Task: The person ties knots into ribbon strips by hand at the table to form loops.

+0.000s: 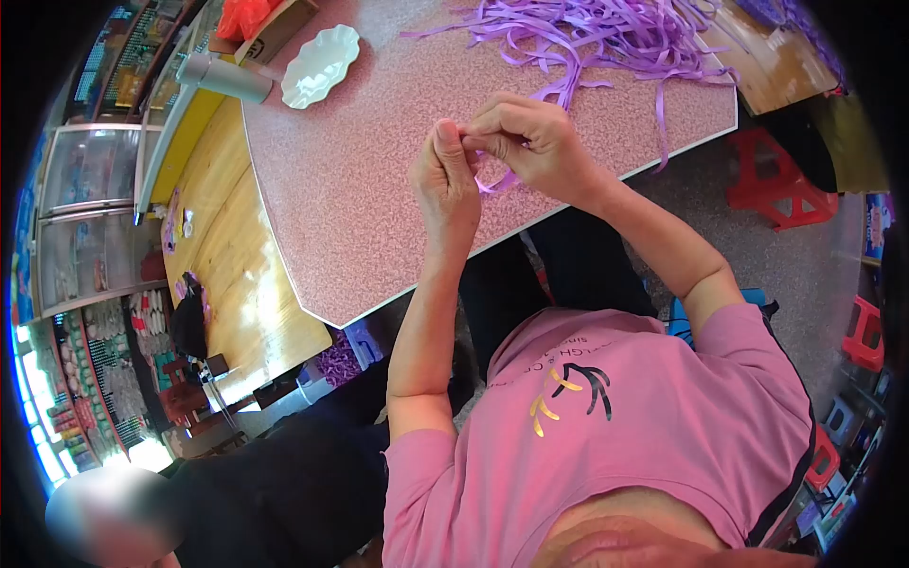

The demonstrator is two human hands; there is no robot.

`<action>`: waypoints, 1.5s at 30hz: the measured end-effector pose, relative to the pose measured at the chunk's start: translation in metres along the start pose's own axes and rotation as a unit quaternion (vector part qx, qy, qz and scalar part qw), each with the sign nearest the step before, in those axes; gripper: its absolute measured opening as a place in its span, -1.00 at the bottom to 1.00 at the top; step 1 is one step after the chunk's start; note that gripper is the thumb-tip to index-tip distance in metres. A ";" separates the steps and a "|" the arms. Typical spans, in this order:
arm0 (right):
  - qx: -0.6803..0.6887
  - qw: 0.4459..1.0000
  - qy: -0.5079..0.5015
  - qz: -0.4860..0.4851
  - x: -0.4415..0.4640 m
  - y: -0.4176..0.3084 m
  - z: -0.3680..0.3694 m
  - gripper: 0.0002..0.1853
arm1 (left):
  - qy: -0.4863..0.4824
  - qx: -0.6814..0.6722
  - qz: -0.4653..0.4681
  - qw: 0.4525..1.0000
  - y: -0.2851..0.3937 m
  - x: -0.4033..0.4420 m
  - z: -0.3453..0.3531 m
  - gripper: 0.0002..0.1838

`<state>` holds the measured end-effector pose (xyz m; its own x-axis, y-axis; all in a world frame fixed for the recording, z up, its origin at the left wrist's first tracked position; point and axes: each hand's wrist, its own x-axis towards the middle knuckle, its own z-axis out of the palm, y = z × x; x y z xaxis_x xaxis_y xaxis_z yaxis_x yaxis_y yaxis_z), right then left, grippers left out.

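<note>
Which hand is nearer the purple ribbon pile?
Right. The right hand is just on the near side of the purple ribbon pile; the left hand is farther off, to its left.

Ribbons lie heaped at the table's far right, beyond the right hand. A dish sits far left, beside a tumbler; a stool stands to the table's right.

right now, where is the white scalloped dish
In the head view, the white scalloped dish lies at upper left on the pink tabletop, just right of the grey bottle.
</note>
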<state>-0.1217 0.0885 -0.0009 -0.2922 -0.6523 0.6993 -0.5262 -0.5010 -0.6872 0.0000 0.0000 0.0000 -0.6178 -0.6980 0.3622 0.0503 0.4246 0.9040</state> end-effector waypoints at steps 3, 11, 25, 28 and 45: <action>0.096 0.990 0.005 0.106 -0.005 -0.007 -0.005 -0.79 | -0.057 -0.159 -0.107 0.980 0.006 -0.005 -0.005 -0.44; 0.147 0.974 0.008 0.171 -0.003 -0.020 -0.010 -0.79 | -0.118 -0.213 -0.120 0.962 0.017 -0.002 -0.018 -0.58; 0.003 0.986 0.007 0.169 0.001 0.022 -0.030 -0.84 | -0.042 -0.197 -0.143 0.969 -0.011 0.049 -0.104 -0.85; -0.076 0.978 0.034 0.192 0.007 0.053 -0.058 -0.83 | 0.066 -0.107 -0.100 0.987 -0.032 0.076 -0.167 -0.82; -0.389 0.913 -0.027 0.123 0.098 0.152 -0.067 -0.79 | 0.033 0.536 -0.021 0.844 -0.116 0.075 -0.199 -0.62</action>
<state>-0.2838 -0.0135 -0.0240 -0.4490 -0.7279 0.5183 -0.8641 0.2060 -0.4592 0.1043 -0.2164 -0.0326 -0.5547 -0.7413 0.3778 -0.7304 0.6513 0.2055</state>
